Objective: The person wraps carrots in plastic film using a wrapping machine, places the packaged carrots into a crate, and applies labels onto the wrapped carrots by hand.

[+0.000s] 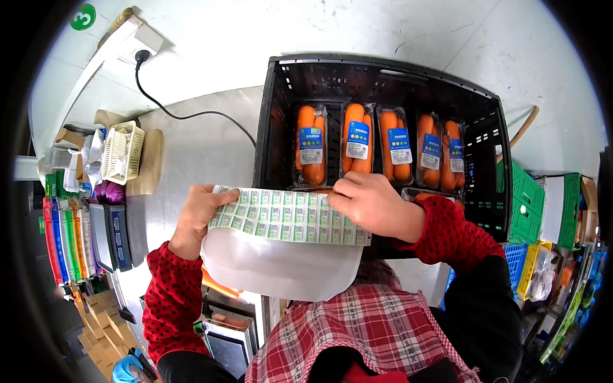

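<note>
My left hand (203,216) pinches the left edge of a sheet of small green-and-white printed stickers (281,216), its thumb on top. The sheet's blank white backing (284,265) hangs down toward my apron. At the sheet's upper right, my right hand (377,203) is closed, thumb and fingers pressed together on the sheet; whether a loose sticker is between them is hidden. Just beyond both hands, a black plastic crate (389,70) holds several clear-wrapped packs of carrots (356,137) with blue-and-white labels. The leftmost pack (311,143) has a small green mark on its label.
A black cable (185,117) runs from a wall plug to behind the crate. At left are a cream basket (123,152) and a dark flat device (110,236). Green crates (523,204) stand to the right. My plaid apron (357,319) is close below the sheet.
</note>
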The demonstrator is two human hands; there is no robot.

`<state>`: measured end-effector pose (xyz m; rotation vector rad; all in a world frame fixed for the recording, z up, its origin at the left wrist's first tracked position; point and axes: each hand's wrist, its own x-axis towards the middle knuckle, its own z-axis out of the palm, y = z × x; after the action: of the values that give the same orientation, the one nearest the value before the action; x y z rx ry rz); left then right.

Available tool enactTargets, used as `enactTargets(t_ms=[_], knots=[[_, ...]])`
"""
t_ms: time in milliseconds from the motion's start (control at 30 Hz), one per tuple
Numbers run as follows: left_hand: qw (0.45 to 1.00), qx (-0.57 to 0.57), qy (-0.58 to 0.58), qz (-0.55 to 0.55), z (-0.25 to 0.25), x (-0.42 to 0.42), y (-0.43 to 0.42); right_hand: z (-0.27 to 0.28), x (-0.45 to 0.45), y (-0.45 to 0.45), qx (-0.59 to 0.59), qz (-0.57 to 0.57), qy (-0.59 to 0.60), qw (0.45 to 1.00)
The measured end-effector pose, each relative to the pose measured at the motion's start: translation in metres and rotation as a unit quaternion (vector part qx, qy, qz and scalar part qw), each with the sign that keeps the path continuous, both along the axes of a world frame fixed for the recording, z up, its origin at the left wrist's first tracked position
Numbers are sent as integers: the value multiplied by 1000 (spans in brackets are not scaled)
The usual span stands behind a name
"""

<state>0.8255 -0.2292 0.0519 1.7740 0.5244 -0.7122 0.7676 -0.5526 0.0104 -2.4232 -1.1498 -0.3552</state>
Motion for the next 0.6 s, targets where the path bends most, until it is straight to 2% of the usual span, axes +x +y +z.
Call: enactTargets(t_ms=[200, 400, 467, 533, 567, 600], knots=[[1000, 13, -7, -15, -4, -4, 3, 11, -13, -3, 84, 75, -33, 993], [999, 34, -15, -18, -5, -6, 9, 11, -15, -11, 160, 47, 59, 984], [999, 33, -11, -11, -5, -9, 9, 10, -15, -14, 271, 10, 230, 935], [999, 28, -19, 8, 9, -15, 7, 10, -3, -27, 383, -60, 461, 798], [999, 24, -26, 28, 17, -18, 5, 3, 13, -36, 425, -152, 532, 716], [999, 22, -28, 23, 22, -21, 4, -13, 30, -46, 463, -230, 537, 667]])
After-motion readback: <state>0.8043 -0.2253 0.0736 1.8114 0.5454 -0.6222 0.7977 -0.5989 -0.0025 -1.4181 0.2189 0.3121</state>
